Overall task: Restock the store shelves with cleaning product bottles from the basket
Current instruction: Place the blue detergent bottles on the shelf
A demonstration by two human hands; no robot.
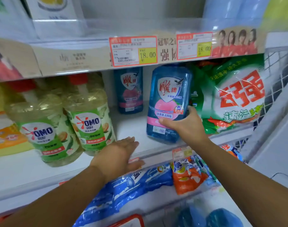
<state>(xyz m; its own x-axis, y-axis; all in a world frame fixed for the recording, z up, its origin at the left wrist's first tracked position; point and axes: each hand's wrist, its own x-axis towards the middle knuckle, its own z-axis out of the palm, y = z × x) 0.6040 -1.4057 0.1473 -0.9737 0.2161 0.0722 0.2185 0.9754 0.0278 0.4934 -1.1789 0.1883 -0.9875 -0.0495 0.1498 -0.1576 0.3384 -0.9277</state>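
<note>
Gripping the blue bottle (169, 95) low down, the right hand (187, 125) holds it tilted over the shelf (131, 122), in the gap beside the green detergent bag (235, 99), probably to line it up with its twin (130, 90) behind. The left hand (120, 154) hovers flat at the shelf edge, fingers (131, 141) straight and holding nothing, I'd guess ready to steady it.

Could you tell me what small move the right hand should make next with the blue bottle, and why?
Probably lower the blue bottle and stand it upright on the shelf, near the matching bottle. The right hand grips it tilted near the shelf's front, and bare shelf shows between the OMO bottles and the green bag.
</note>
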